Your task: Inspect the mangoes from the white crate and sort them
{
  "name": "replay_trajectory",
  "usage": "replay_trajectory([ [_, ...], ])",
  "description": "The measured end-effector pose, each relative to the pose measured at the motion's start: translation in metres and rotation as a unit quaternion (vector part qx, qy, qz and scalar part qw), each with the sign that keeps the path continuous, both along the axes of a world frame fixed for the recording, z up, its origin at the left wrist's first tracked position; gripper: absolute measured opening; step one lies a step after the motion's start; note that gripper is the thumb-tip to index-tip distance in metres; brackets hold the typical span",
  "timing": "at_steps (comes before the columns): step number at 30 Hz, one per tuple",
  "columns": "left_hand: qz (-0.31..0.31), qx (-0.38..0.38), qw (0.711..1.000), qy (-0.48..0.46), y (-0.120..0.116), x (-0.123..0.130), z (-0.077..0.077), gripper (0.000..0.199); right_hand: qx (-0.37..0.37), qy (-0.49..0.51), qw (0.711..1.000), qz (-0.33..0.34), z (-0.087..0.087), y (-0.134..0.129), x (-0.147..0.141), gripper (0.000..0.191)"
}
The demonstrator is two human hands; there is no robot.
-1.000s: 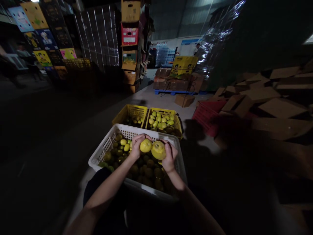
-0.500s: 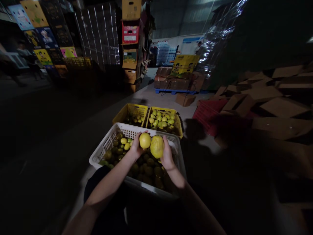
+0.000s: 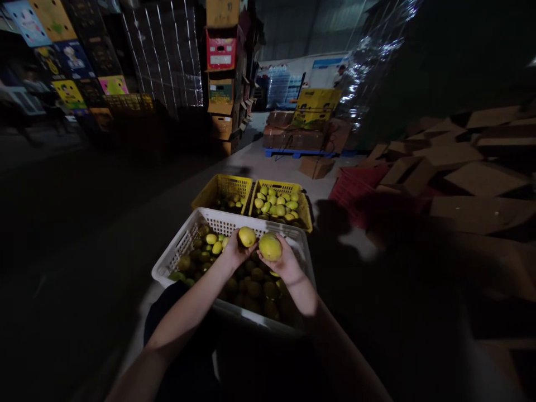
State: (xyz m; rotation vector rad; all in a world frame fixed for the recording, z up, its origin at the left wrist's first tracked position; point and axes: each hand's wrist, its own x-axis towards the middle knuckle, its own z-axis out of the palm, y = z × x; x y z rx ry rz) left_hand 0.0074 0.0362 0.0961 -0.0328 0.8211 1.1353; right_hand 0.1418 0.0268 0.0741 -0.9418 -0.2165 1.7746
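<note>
My left hand (image 3: 235,252) is closed around a yellow lemon (image 3: 247,237). In my right hand (image 3: 288,262) lies a larger greenish-yellow lemon (image 3: 270,247), its fingers curled beneath and round the side. Both hands are side by side above a white plastic crate (image 3: 184,240) with perforated walls. Many lemons (image 3: 256,289) fill the crate, most of them in shadow; a few brighter yellow ones (image 3: 211,239) show at its left. My forearms hide part of the crate's near side.
Beyond the white crate stand a yellow crate (image 3: 203,192) with some lemons and another yellow crate (image 3: 309,215) fuller of them. Red crates (image 3: 355,190) and piled cardboard boxes (image 3: 452,162) are at right. Farther back are a loaded blue pallet (image 3: 297,153) and a box stack (image 3: 221,92).
Both lemons have been turned in my hands. My right hand has rolled so its palm faces more upward under the larger lemon. The view has shifted slightly.
</note>
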Motion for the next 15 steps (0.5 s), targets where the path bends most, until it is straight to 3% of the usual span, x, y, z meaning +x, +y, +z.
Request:
replay_trajectory([
  [8,0.033,0.025,0.999,-0.032,0.000,-0.008,-0.001,0.021,0.042,-0.007,0.999,0.008,0.004,-0.004,0.001,0.021],
  [12,0.026,0.084,0.994,-0.070,-0.005,-0.011,0.006,0.024,0.092,0.010,0.996,-0.007,0.013,-0.009,-0.003,0.027],
  [15,0.000,0.161,0.986,-0.037,-0.010,-0.013,0.013,0.023,0.143,0.012,0.990,-0.009,0.018,-0.014,-0.005,0.030],
])
